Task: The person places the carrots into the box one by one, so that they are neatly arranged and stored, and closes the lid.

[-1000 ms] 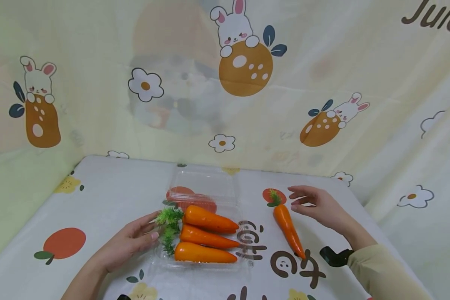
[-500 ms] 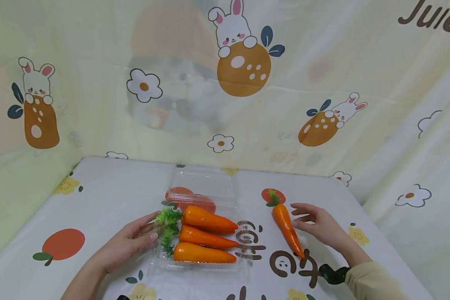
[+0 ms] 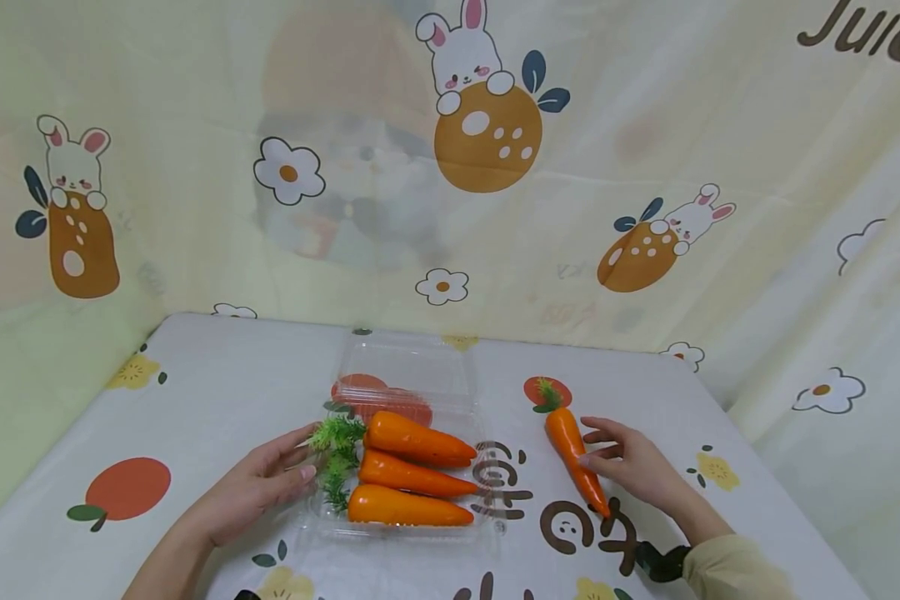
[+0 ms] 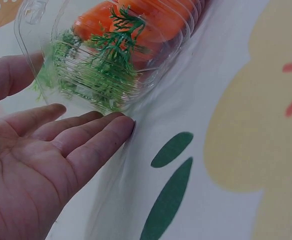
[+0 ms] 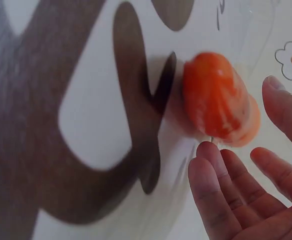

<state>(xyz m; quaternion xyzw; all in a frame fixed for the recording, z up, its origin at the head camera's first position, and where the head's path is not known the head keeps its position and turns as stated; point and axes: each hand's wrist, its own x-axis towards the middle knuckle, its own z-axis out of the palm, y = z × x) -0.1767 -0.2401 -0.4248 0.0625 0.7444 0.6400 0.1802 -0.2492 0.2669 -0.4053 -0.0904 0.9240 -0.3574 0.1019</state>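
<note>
A glossy, artificial-looking carrot [image 3: 567,442] lies alone on the right, its leafy end pointing away from the person and its tip toward them. The right hand [image 3: 633,467] is just beside it, fingers curved and thumb apart; its grip is loose, closed on nothing. Whether the thumb touches the carrot cannot be told. That spread seems suited to straddling the narrow body.

To the left sits a clear plastic clamshell container [image 3: 397,536], its lid [image 3: 412,367] folded back on the far side, which leaves the inside exposed. Three carrots [image 3: 412,475] lie in it side by side, green tops [image 3: 337,450] all to the left, probably to fit the tray's length.

The left hand [image 3: 255,483] is at the container's leafy end, its grip relaxed, fingers extended, perhaps to steady the light plastic.

Everything rests on a cloth-covered bench [image 3: 225,400] printed with fruit, before a rabbit-patterned curtain [image 3: 360,75].
</note>
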